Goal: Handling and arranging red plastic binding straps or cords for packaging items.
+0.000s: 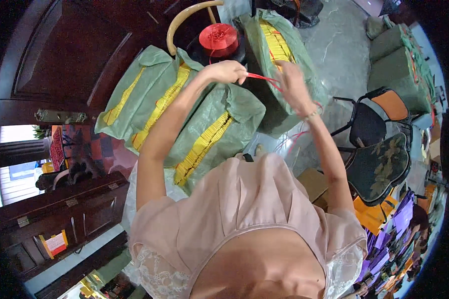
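A strip of red plastic twine (259, 76) is stretched between my two hands, above the green woven sacks. My left hand (226, 72) pinches one end of it, its fingers closed. My right hand (291, 85), a little blurred, is closed round the other part, and a loose tail hangs by its wrist. Beneath that hand stands an open-topped green sack (309, 89) with a packed yellow row (274, 42) showing in its mouth. Just beyond my left hand, a red roll of twine (218, 37) rests on a dark seat.
More green sacks (244, 102) with yellow rows stand at the left and near my body. Chairs (379, 164) stand to the right, before purple and orange bags (401, 214). Large green bundles (391, 70) are at the far right. A dark wooden door (60, 55) fills the left.
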The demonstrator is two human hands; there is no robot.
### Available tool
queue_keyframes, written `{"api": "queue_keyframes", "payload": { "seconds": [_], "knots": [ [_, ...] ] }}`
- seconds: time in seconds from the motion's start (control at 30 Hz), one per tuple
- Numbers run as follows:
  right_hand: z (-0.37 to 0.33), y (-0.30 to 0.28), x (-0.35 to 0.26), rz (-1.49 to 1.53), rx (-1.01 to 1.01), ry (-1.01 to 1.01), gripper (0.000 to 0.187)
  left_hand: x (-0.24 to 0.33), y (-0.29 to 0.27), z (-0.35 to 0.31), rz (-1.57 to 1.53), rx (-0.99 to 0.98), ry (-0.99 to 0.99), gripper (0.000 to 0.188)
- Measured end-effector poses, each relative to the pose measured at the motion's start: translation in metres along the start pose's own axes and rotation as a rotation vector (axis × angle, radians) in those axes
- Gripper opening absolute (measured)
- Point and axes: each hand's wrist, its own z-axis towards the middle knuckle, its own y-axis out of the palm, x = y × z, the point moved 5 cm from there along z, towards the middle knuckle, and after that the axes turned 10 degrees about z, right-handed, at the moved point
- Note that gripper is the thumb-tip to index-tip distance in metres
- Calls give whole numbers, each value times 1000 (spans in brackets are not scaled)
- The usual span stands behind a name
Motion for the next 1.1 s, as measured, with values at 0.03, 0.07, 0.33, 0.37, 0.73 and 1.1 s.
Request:
{"api": "queue_keyframes", "payload": {
  "seconds": [0.03, 0.07, 0.33, 0.37, 0.73, 1.1],
  "knots": [
    [7, 9, -28, 41, 8, -114, 28, 7, -2, 2, 23, 18, 36, 31],
    [8, 29, -33, 16, -67, -171, 28, 10, -3, 3, 2, 29, 20, 32],
    [4, 39, -32, 244, -18, 135, 16, -5, -29, -28, -234, 140, -60, 27],
    [4, 37, -30, 278, -2, 179, 17, -6, -29, -30, -233, 141, -58, 27],
    [10, 35, -21, 471, 129, 293, 29, -14, -22, -22, -761, 427, -219, 27],
    [23, 64, -12, 729, 293, 277, 25, 5, 6, 5, -1490, 546, -152, 34]
  ]
}}
